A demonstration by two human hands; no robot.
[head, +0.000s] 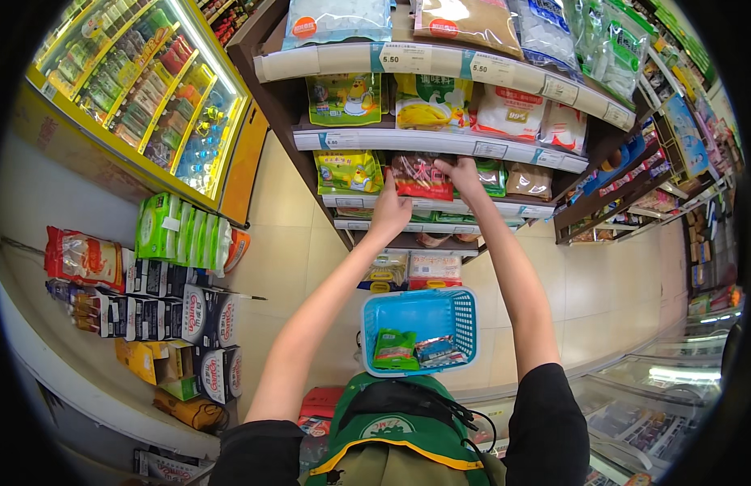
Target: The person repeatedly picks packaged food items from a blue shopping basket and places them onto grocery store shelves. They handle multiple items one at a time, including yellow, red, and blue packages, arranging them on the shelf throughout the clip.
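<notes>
Both hands reach to a middle shelf of the rack. Between them stands a dark red plastic packet (421, 176). My left hand (390, 206) has its fingers and thumb on the packet's left side; my right hand (462, 175) grips its upper right edge, some fingers hidden. A yellow-green seasoning packet (349, 172) is left of it, a green packet (490, 176) and a brown packet (529, 180) to the right. Nearer my body is a blue plastic shopping basket (465, 325) holding a green packet (396, 349) and a blue-and-white packet (437, 350).
A lit drinks cooler (169, 91) stands at the left, with stacked cartons (211, 316) and green packs (169, 228) below it. Upper shelves bear more bags and a price rail (436, 61). Glass-topped freezers (649, 401) are at lower right, another shelf rack (624, 206) at right.
</notes>
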